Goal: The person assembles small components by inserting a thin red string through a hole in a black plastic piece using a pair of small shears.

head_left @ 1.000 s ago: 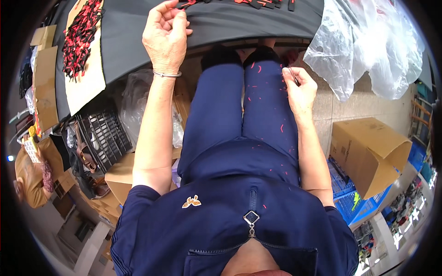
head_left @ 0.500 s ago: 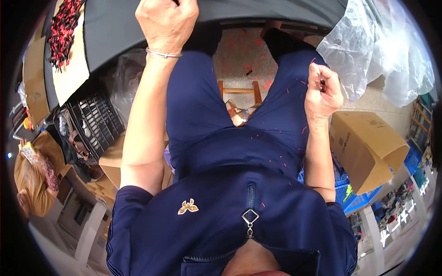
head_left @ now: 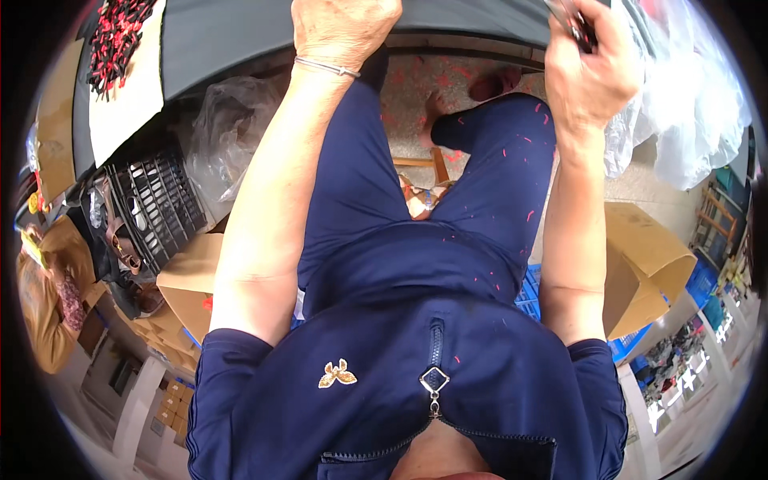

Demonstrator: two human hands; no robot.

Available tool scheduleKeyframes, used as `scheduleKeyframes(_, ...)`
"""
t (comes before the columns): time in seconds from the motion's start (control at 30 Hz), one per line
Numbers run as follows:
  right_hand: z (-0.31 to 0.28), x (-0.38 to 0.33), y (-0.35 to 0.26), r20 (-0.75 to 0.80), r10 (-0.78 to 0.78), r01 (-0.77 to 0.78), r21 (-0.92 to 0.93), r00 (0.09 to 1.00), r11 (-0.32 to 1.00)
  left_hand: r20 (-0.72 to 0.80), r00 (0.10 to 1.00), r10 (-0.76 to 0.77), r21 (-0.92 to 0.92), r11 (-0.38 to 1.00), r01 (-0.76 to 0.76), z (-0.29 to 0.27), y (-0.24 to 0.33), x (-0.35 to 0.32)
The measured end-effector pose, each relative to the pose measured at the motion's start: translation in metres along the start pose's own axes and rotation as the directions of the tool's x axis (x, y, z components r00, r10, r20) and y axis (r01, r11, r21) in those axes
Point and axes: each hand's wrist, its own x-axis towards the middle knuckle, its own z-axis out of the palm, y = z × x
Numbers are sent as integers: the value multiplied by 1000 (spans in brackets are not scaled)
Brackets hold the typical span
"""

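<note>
My left hand [head_left: 344,28] rests closed on the edge of the dark grey table [head_left: 232,32] at the top of the view, a thin bracelet on its wrist. My right hand [head_left: 588,68] is raised at the upper right, fingers pinched on a small dark item with red bits [head_left: 574,22]; I cannot tell what it is. A pile of small red and black pieces [head_left: 116,32] lies on a pale board [head_left: 132,96] at the table's far left. My legs in navy trousers, speckled with red scraps, fill the middle.
A black slatted crate [head_left: 156,212] and cardboard boxes [head_left: 188,280] stand at my left. A brown cardboard box [head_left: 640,264] and blue crate [head_left: 528,292] sit at my right, clear plastic bags [head_left: 688,104] above them. Another person in a tan top [head_left: 48,304] is at far left.
My right hand has risen from my thigh to the table edge at upper right, holding the small item. My knees have spread apart. My left hand stays on the table.
</note>
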Motion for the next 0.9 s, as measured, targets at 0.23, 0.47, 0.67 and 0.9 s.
scheduleKeyframes(0.23,39,11,17,66,115,-108,-104,991,989,-24,1000,19,-19,1000,-20,5,-6,-3)
scheduleKeyframes(0.47,49,8,15,63,76,-62,-205,995,977,-32,999,23,-40,999,-24,5,-6,-2)
scheduleKeyframes(0.67,50,9,11,66,144,-123,-255,987,959,-22,999,29,-45,999,-30,4,-4,-1)
scheduleKeyframes(0.9,51,8,16,53,141,-125,-241,989,963,-12,999,34,-60,998,-34,4,-4,-2)
